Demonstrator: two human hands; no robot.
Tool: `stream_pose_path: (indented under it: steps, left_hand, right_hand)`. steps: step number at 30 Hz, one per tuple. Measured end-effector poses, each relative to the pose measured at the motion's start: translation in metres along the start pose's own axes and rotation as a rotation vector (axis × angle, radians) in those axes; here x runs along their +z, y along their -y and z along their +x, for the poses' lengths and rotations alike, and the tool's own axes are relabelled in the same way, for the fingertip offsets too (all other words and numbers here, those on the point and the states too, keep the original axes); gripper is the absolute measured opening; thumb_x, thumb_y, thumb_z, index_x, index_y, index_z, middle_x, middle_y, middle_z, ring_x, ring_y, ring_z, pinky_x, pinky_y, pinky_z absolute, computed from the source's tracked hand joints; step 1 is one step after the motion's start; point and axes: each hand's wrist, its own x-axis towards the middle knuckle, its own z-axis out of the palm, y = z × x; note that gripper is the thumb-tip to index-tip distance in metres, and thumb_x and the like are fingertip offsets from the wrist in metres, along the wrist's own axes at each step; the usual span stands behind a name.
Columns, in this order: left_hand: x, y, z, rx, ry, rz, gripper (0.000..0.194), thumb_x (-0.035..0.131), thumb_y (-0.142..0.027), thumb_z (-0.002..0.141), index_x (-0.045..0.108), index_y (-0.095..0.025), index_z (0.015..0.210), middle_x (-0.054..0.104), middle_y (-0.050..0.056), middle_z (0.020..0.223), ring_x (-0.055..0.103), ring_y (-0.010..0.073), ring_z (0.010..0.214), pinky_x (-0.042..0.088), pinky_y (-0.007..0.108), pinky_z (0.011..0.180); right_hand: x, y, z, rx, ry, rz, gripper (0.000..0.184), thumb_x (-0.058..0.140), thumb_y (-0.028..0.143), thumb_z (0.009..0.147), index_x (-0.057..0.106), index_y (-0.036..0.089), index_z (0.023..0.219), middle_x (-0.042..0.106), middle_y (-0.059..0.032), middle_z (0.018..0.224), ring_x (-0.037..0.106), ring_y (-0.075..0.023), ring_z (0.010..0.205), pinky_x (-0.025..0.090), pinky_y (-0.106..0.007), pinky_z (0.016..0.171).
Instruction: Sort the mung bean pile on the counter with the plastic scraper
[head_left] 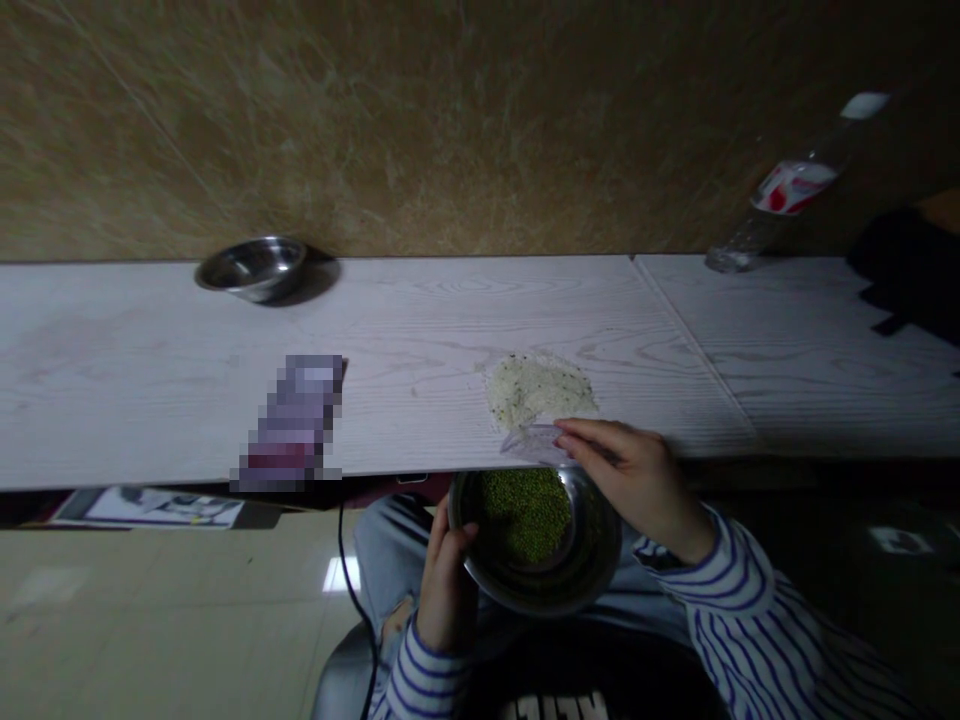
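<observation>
My left hand (444, 580) grips the left rim of a steel bowl (585, 580) that I hold below the table's front edge, over my lap. Green beans (525, 512) fill the bowl. My right hand (637, 482) is closed on a small clear plastic piece (534, 443), held flat at the table edge just above the bowl. A pile of white rice (536, 388) lies on the table right behind that piece.
The white wood-grain table (420, 330) runs along a brown wall. An empty steel bowl (253, 266) stands at the back left. A blurred flat object (294, 422) lies near the front edge. A plastic bottle (787, 190) leans at the back right, beside a dark object (911, 270).
</observation>
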Motion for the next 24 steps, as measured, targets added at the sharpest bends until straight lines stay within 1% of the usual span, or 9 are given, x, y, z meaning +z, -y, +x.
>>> stream_pose_path:
  steps: [2, 4, 8, 12, 17, 20, 24]
  left_hand:
    - [0.000, -0.001, -0.001, -0.002, -0.014, -0.002, 0.046, 0.067, -0.032, 0.078, 0.069, -0.026, 0.124, 0.067, 0.006, 0.135, 0.046, 0.0351, 0.140, 0.026, 0.052, 0.120]
    - [0.000, -0.002, -0.001, -0.006, -0.032, -0.011, 0.048, 0.067, -0.032, 0.077, 0.069, -0.026, 0.125, 0.067, 0.007, 0.135, 0.045, 0.0356, 0.141, 0.025, 0.053, 0.121]
    - [-0.001, -0.002, 0.001, -0.015, -0.040, 0.006, 0.046, 0.066, -0.033, 0.079, 0.069, -0.028, 0.125, 0.066, 0.005, 0.136, 0.043, 0.0329, 0.142, 0.026, 0.049, 0.121]
    - [-0.004, 0.002, 0.006, -0.013, -0.012, 0.014, 0.046, 0.066, -0.034, 0.078, 0.071, -0.028, 0.123, 0.069, 0.006, 0.133, 0.048, 0.0330, 0.139, 0.032, 0.048, 0.118]
    - [-0.007, 0.005, 0.010, 0.001, -0.019, 0.055, 0.045, 0.067, -0.035, 0.078, 0.071, -0.028, 0.121, 0.068, 0.006, 0.132, 0.048, 0.0341, 0.138, 0.034, 0.048, 0.117]
    - [-0.008, 0.006, 0.010, -0.002, -0.037, 0.072, 0.044, 0.068, -0.035, 0.077, 0.072, -0.028, 0.119, 0.069, 0.006, 0.130, 0.050, 0.0348, 0.136, 0.037, 0.049, 0.115]
    - [-0.009, 0.005, 0.009, 0.002, -0.042, 0.075, 0.046, 0.067, -0.036, 0.077, 0.071, -0.026, 0.123, 0.070, 0.007, 0.128, 0.052, 0.0359, 0.134, 0.038, 0.051, 0.114]
  right_hand:
    - [-0.001, -0.001, 0.005, -0.024, -0.019, -0.027, 0.019, 0.066, 0.025, 0.089, 0.080, 0.023, 0.102, 0.082, -0.0061, 0.098, 0.078, -0.0228, 0.086, 0.063, -0.036, 0.083]
    - [-0.003, -0.005, 0.012, -0.019, -0.041, -0.044, 0.019, 0.065, 0.025, 0.089, 0.080, 0.022, 0.101, 0.082, -0.0061, 0.097, 0.078, -0.0230, 0.086, 0.063, -0.036, 0.083]
    - [-0.008, -0.019, 0.024, 0.000, -0.043, -0.040, 0.020, 0.065, 0.027, 0.089, 0.080, 0.022, 0.101, 0.081, -0.0064, 0.098, 0.077, -0.0235, 0.088, 0.063, -0.036, 0.083]
    - [-0.012, -0.029, 0.032, 0.054, -0.047, 0.028, 0.023, 0.066, 0.033, 0.089, 0.080, 0.021, 0.102, 0.081, -0.0071, 0.094, 0.078, -0.0233, 0.084, 0.064, -0.036, 0.080]
    - [-0.017, -0.030, 0.044, 0.115, -0.120, 0.127, 0.025, 0.071, 0.039, 0.085, 0.080, 0.020, 0.098, 0.081, -0.0073, 0.089, 0.076, -0.0225, 0.075, 0.064, -0.035, 0.071]
    - [-0.014, -0.031, 0.054, 0.131, -0.143, 0.148, 0.026, 0.071, 0.039, 0.083, 0.079, 0.020, 0.098, 0.081, -0.0084, 0.092, 0.076, -0.0227, 0.075, 0.064, -0.036, 0.072]
    - [-0.003, -0.032, 0.063, 0.137, -0.140, 0.160, 0.025, 0.071, 0.038, 0.083, 0.079, 0.019, 0.097, 0.081, -0.0086, 0.092, 0.076, -0.0235, 0.076, 0.064, -0.038, 0.072]
